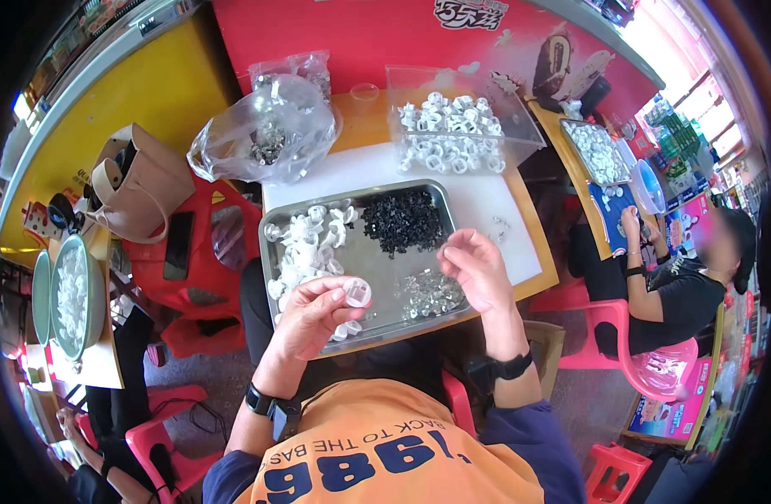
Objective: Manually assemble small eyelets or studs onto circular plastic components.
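Observation:
Between the thumb and fingers of my left hand (306,317) is a round white plastic part (358,292), held over the front of a metal tray (377,267). My right hand (476,267) hovers above the tray's right side with its fingertips pinched together; whatever may be between them is too small to make out. White plastic parts (306,239) fill the tray's left side. A heap of small black pieces (406,220) lies at its far right, and small shiny pieces (432,294) lie nearer, below my right hand.
Behind the tray stand a clear bin (453,139) of white rings and an open plastic bag (293,126) of metal pieces. A phone (178,245) and a tan handbag (142,181) rest at left. Another person (679,286) sits working at right.

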Motion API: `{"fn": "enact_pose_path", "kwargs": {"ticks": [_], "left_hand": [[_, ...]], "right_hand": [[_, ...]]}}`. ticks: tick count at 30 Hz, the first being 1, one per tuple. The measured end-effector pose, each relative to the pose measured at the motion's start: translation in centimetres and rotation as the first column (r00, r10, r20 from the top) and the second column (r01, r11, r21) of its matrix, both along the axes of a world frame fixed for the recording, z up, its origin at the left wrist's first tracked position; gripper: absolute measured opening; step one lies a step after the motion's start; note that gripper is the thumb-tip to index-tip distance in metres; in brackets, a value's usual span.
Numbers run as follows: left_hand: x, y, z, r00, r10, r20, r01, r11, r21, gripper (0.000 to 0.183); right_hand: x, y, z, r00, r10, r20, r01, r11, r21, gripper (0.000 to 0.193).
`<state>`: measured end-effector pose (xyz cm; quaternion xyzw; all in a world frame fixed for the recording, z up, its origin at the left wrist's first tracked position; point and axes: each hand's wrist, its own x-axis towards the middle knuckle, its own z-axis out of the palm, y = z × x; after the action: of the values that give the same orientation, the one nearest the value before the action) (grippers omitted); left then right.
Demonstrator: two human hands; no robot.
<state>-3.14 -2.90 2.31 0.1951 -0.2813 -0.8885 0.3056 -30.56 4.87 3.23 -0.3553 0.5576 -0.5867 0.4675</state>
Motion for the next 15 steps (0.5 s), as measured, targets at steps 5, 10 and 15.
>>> {"fn": "enact_pose_path", "kwargs": {"ticks": [5,10,15], "left_hand": [[-1.9,-0.2,0.3,0.998,-0.036,0.05,0.036,0.999,0.0,0.031],[-3.1,-0.3,0.1,0.998,-0.046,-0.04,0.05,0.995,0.091,0.027],[-2.7,-0.7,-0.4,0.995,-0.096,-0.011,0.097,0.992,0.082,0.031]], "right_hand": [[2.2,1.1,0.3,0.814,0.04,0.579,0.016,0.996,-0.092,0.017],[3.3,1.3,-0.1,0.719,0.102,0.688,0.003,0.989,-0.149,0.018],[4.2,0.9,0.0,0.663,0.074,0.745,0.027,0.992,-0.122,0.016]]}}
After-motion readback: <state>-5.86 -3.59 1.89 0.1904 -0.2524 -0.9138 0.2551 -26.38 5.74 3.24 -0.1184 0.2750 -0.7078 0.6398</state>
